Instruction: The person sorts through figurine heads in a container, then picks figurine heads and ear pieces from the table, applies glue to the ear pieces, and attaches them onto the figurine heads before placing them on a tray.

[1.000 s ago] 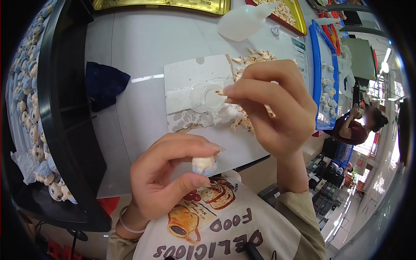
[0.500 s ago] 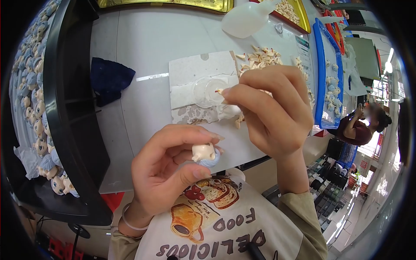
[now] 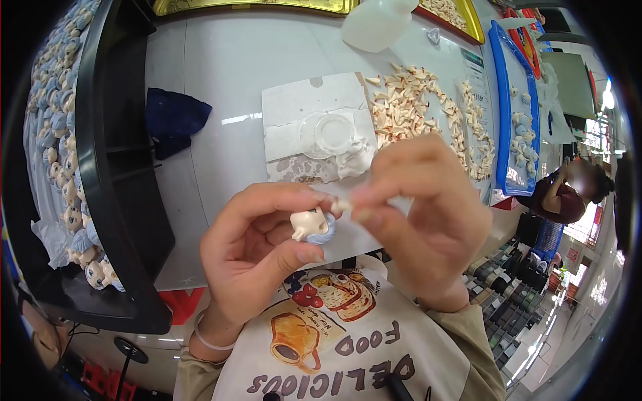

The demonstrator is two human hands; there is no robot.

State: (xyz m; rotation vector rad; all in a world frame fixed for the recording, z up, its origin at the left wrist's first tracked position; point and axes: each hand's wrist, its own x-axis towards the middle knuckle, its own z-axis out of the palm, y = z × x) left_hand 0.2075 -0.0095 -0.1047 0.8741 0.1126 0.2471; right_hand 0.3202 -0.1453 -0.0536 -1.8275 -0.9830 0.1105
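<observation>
My left hand point(image 3: 251, 247) is closed around a small doll head point(image 3: 309, 226), cream with light blue hair and a painted eye, lying on its side between thumb and fingers. Slightly blurred, my right hand point(image 3: 418, 220) pinches a small cream pointed piece point(image 3: 342, 204) close beside the head; whether the two touch, I cannot tell. Behind the hands, a clear round dish point(image 3: 334, 134) rests on a stained white card point(image 3: 287, 107). A crumpled white lump point(image 3: 358, 159) sits at the dish's edge. Many loose pointed pieces point(image 3: 401, 107), some with red tips, lie right of the card.
At left, a black rack point(image 3: 120, 167) stands by many doll heads point(image 3: 67, 174). A dark blue cloth point(image 3: 175, 120) lies on the table. A white bottle point(image 3: 378, 27), gold trays point(image 3: 476, 30) and a blue tray point(image 3: 503, 107) surround the work area. Another person point(image 3: 568, 194) is at far right.
My right hand has come down from over the dish toward the doll head, carrying the small piece. The head has turned in my left hand, and more of the loose pieces shows.
</observation>
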